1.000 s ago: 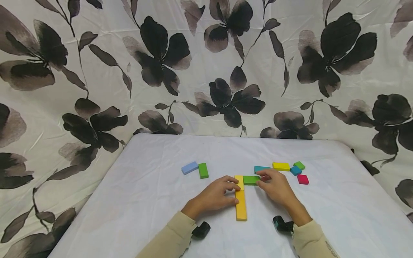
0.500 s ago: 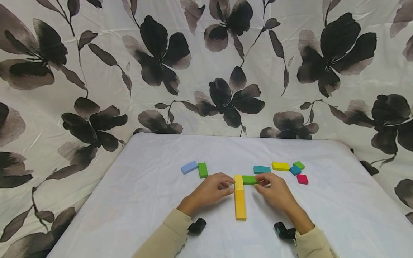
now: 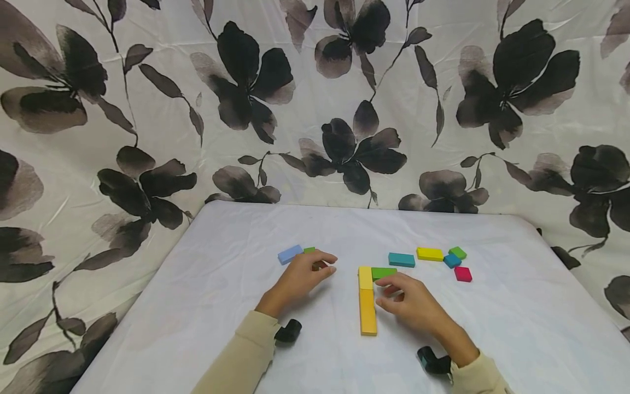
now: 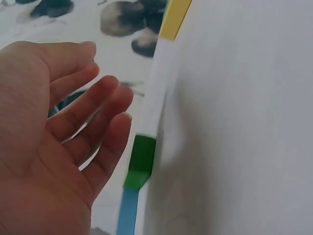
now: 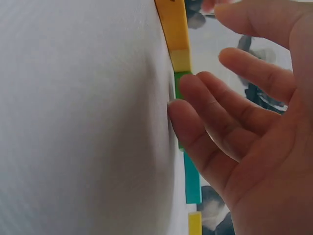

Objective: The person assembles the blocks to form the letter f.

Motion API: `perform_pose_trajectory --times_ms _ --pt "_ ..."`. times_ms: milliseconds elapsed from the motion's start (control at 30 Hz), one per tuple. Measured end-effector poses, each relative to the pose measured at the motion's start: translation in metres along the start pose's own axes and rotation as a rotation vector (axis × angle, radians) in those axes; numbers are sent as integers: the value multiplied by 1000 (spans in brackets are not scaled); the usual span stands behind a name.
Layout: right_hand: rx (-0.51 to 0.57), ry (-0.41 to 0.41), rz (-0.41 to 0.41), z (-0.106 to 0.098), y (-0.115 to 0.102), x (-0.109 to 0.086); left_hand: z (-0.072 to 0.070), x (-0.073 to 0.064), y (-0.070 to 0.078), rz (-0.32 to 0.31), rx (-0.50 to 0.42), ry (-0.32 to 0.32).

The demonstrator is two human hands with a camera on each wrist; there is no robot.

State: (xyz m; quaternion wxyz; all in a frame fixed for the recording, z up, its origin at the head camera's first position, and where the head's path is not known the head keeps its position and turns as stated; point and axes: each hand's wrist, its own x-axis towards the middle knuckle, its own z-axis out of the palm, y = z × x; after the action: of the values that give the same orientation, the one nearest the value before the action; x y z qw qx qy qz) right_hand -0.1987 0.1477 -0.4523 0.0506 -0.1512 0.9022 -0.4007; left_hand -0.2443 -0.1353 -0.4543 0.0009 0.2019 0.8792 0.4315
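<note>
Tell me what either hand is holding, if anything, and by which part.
Nothing is held: both the left hand and right hand are empty. The right is close to a green rectangular block; whether they touch is unclear.

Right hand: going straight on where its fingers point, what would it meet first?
Likely the short yellow block, though depth is unclear and the right hand might brush the adjoining green block first.

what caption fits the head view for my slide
Left grip and right grip, both open, flank two yellow blocks laid end to end.
</note>
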Motion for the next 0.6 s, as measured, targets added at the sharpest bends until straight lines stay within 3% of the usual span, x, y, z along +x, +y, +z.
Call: perform_pose_trajectory --times_ms 267,600 --pt "-19 -59 -27 4 -2 -3 -23 -1 -16 -30 -29 110" --pt "-65 -111 -62 7 -2 -4 -46 -3 -36 -120 -15 245"
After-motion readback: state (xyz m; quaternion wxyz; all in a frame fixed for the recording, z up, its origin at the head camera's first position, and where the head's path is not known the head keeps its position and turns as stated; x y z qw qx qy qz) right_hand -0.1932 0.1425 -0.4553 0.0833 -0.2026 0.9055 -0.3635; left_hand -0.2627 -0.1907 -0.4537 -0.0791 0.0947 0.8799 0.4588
